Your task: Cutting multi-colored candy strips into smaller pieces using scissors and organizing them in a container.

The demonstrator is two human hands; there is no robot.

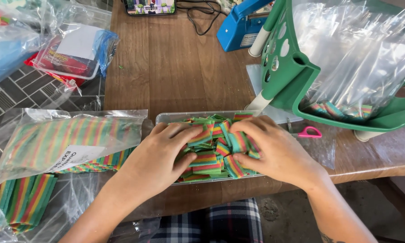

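A clear plastic tray [171, 118] on the wooden table's near edge holds several rainbow-striped candy pieces [210, 162]. My left hand [160, 155] rests on the left side of the pile, its fingers pinching a small stack of pieces [201, 134]. At the right side of the tray, my right hand [274, 150] has its fingers and thumb closed around another bunch of striped pieces [239, 143]. Both hands hide much of the tray.
A clear bag of long rainbow strips [63, 144] lies at the left. A green tipped-over stool [292, 67] holds a big clear bag [360, 49] at the right. Pink-handled scissors [309, 132], a blue sealer [240, 24], a phone [149, 6] and cables sit around.
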